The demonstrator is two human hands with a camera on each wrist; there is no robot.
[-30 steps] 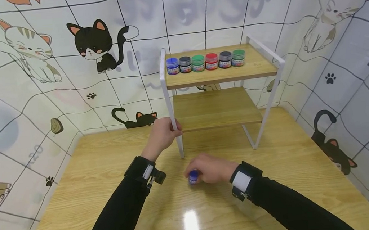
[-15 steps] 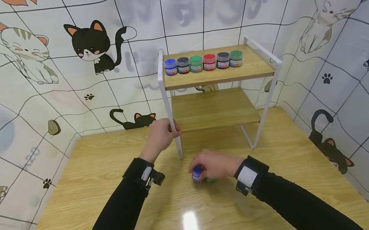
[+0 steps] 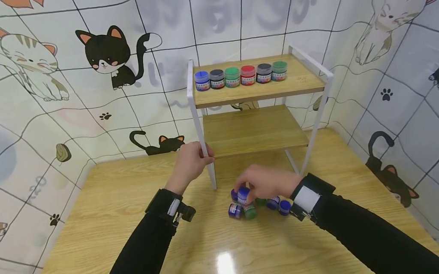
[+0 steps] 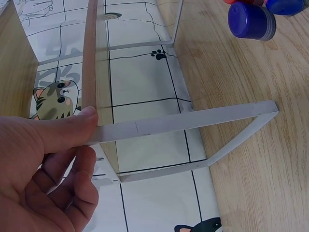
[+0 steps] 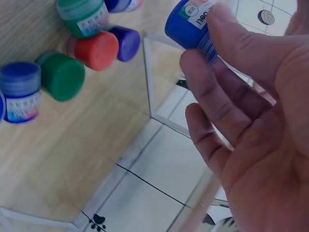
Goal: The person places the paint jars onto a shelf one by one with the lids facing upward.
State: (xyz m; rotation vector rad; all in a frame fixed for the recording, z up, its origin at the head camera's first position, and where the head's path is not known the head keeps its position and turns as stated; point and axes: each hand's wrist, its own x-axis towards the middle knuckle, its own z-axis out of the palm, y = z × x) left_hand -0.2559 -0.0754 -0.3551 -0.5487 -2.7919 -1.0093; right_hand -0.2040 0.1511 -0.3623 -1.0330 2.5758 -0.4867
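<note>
My left hand [image 3: 190, 165] grips the white frame [image 4: 193, 121] of a two-tier wooden shelf by its left front leg, thumb on the near side. Under the shelf's front, my right hand [image 3: 267, 182] pinches a blue paint jar [image 5: 188, 26] between thumb and fingers. Close below that jar are a blue jar [image 3: 234, 210] lying tilted and a green jar [image 3: 250, 212]. More blue jars [image 3: 285, 207] sit by the right wrist. A red jar [image 5: 99, 50] shows among them in the right wrist view; the hand partly hides the group in the head view.
On the top board [image 3: 258, 91] several blue, black, green and red jars [image 3: 247, 75] stand in a row toward the left. The lower board [image 3: 255, 130] is bare wood. A cat-patterned cloth [image 3: 125, 114] surrounds the wooden table [image 3: 135, 247].
The right hand has moved up and to the right with the blue jar, and jars beneath it have come into view. My left hand keeps its hold on the shelf frame.
</note>
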